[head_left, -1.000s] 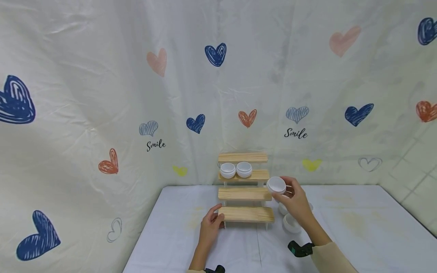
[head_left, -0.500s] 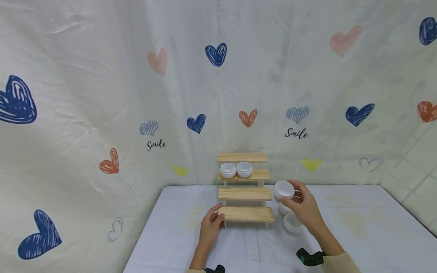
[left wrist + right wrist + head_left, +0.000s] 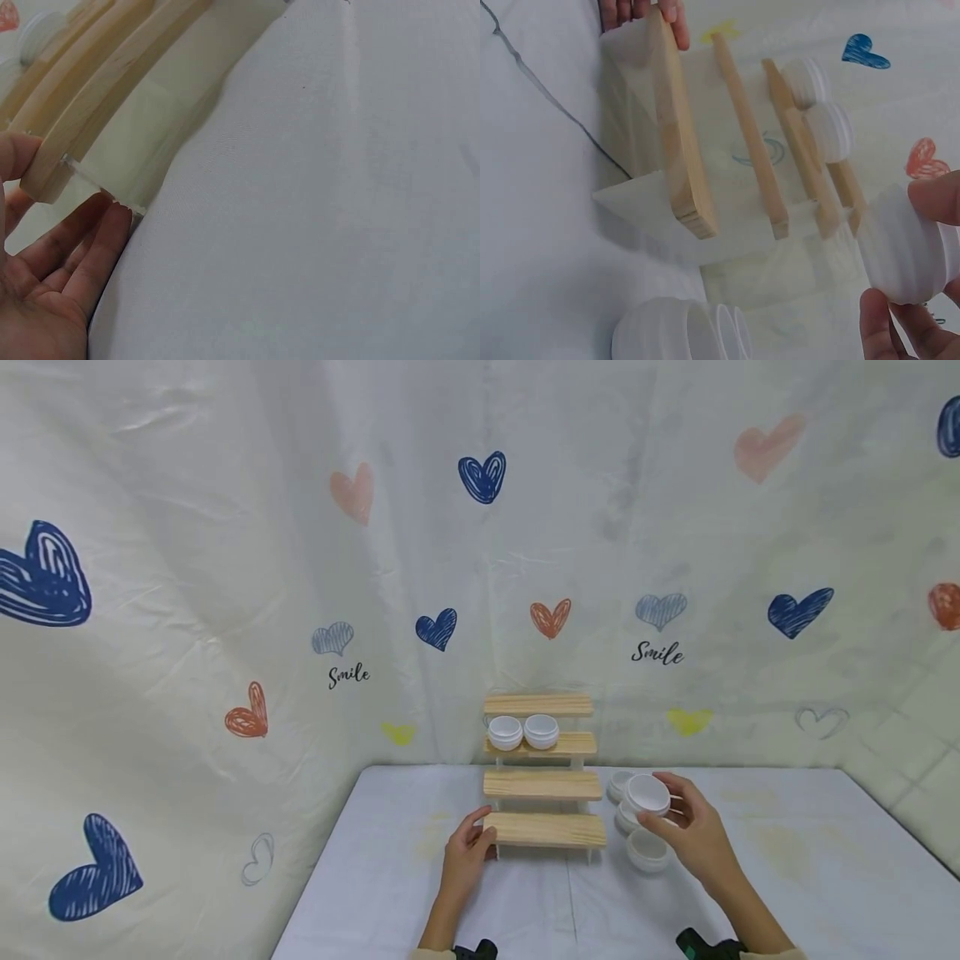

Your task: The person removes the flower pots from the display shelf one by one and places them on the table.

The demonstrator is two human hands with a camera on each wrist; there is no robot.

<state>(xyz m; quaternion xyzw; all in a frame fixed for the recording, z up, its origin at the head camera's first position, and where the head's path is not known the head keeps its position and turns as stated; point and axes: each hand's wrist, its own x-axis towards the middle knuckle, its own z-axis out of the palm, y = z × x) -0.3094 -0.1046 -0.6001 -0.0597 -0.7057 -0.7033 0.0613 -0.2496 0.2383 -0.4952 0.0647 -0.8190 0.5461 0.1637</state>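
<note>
My left hand [image 3: 465, 860] holds the left end of a four-step shelf stand with wooden boards [image 3: 545, 831] and clear supports. In the left wrist view, the thumb lies by the lowest board [image 3: 97, 105] and the fingers touch the clear support. A small ridged white bowl [image 3: 647, 795] is held between the thumb and fingers of my right hand [image 3: 693, 835], right of the stand. Below and around it, white bowls [image 3: 648, 852] stand on the table, partly covered by the held one. Two similar bowls [image 3: 542, 732] sit side by side on the second board from the top.
The white-covered table [image 3: 390, 877] ends at a hanging cloth [image 3: 420, 552] printed with hearts, close behind the stand. In the right wrist view, grouped bowls [image 3: 660, 330] stand near the clear side panel [image 3: 660, 206].
My right hand has moved right and down with the bowl, away from the stand and over the bowls on the table. The left hand keeps its place on the stand.
</note>
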